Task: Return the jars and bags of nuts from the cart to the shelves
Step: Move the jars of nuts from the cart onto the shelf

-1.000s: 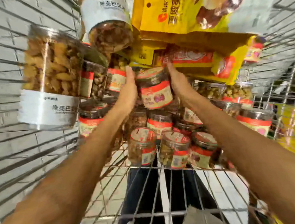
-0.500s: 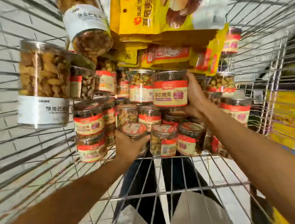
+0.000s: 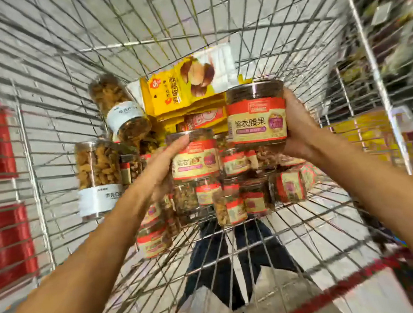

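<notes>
The raised jar (image 3: 256,117), right of centre in the frame, is a squat clear cylinder packed with dark brown nuts. A red band tops its cream label, which carries dark characters and a round purple emblem. It stands upright, higher in the frame than the heap. The right hand (image 3: 297,127) grips it from its right side, fingers curled round the wall; the thumb is not seen. Just left and lower, at the centre of the frame, a second jar (image 3: 194,157) of the same make is also upright, its label blurred. The left hand (image 3: 161,171) lies against this jar's left side. One finger runs straight up toward the lid, the others are hidden behind the jar, and whether they wrap it cannot be told. Below both, small jars (image 3: 241,200) with red and cream labels lie heaped on the wire floor of the cart (image 3: 215,29), some tipped on their sides. Left of the heap, two tall jars (image 3: 98,174) with white labels hold paler, tan nuts; one stands near the left wall, the other leans above it. Yellow bags (image 3: 183,89) are stacked at the far end, behind the raised jar. Dark trousers (image 3: 216,259) show through the wire at lower centre.
</notes>
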The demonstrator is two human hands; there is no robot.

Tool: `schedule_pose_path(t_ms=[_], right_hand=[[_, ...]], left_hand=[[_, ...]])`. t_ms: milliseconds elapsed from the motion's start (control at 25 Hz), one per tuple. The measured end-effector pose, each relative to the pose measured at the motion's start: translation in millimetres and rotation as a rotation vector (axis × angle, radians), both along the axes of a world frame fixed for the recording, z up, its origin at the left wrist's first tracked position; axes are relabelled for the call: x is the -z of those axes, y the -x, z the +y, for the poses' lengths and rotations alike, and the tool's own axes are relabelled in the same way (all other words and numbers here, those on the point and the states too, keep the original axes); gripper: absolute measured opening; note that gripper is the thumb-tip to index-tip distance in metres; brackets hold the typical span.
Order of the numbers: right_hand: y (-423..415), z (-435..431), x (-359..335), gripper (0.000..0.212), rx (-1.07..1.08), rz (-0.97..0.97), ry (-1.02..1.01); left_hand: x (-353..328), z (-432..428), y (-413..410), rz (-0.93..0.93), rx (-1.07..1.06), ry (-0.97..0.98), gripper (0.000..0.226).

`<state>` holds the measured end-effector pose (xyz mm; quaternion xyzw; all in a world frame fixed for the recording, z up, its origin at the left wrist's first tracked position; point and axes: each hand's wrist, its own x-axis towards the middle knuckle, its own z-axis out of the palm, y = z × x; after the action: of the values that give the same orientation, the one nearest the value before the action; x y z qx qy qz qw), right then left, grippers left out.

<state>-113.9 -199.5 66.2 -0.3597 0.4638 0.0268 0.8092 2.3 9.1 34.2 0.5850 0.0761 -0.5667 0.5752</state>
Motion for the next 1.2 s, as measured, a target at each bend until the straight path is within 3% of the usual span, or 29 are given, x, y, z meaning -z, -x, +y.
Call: schedule_pose_path(t_ms=[80,160,200,360,480,600,800,1040,1200], right_hand=[[45,-3,-52,0.068,0.145,-0.106,0.011],[96,2,-97,0.069,0.313,-0.182,0.064],[118,6,-114,0.07,0.407,-0.205,0.093],[230,14,-151,0.082,0.831,-0.277,0.196],[313,14,-157,0.066,1.102,-0.33,0.232],[394,10,-157,0.062,1.278,-0.338,0.283],[548,-22,-146,0.059,1.456,-0.294,0.272],[658,-72,-113,0.047,1.462,-0.259,0.303],[697,-99,-81,0.05,1.503,-0.274,0.305]], left_hand=[[-50,-26,10,0.038,0.088,0.157,0.044],[-90,-53,28,0.078,0.186,0.25,0.083],[-105,-66,39,0.099,0.244,0.288,0.09],[-160,-134,124,0.206,0.478,0.415,0.069],[-187,-183,214,0.322,0.658,0.519,0.082],[-194,-224,304,0.359,0.794,0.553,0.064],[-168,-290,464,0.37,0.858,0.477,0.057],[-130,-349,590,0.298,0.867,0.487,0.058],[-108,-383,644,-0.003,0.897,0.511,0.076]])
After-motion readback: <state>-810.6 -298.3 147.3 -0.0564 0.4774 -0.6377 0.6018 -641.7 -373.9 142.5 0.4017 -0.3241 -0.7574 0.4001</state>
